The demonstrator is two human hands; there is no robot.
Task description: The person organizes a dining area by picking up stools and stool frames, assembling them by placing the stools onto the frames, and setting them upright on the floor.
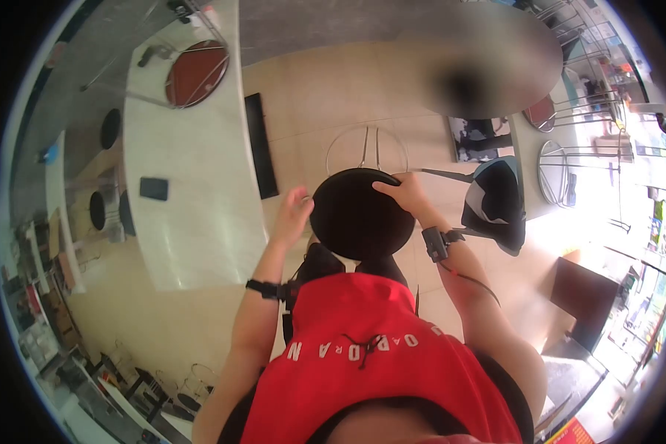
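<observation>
A round black-seated stool (362, 214) is right in front of my body, and its metal ring and legs (367, 148) show beyond the seat. My right hand (407, 196) grips the seat's far right edge, thumb on top and the other fingers hidden beneath. Beside the left rim is my left hand (296, 213), fingers loosely curved and apart, fingertips right at the edge. A dark strapped device (438, 243) sits on my right wrist, and a black band (268, 288) circles my left forearm.
Along the left runs a long white table (192, 244) bearing a dark phone (154, 189) and an upturned brown-seated stool (197, 74). To the right is a black-and-grey chair (496, 203). More upturned stools (555, 174) rest on a counter at far right. A blurred area covers the top right.
</observation>
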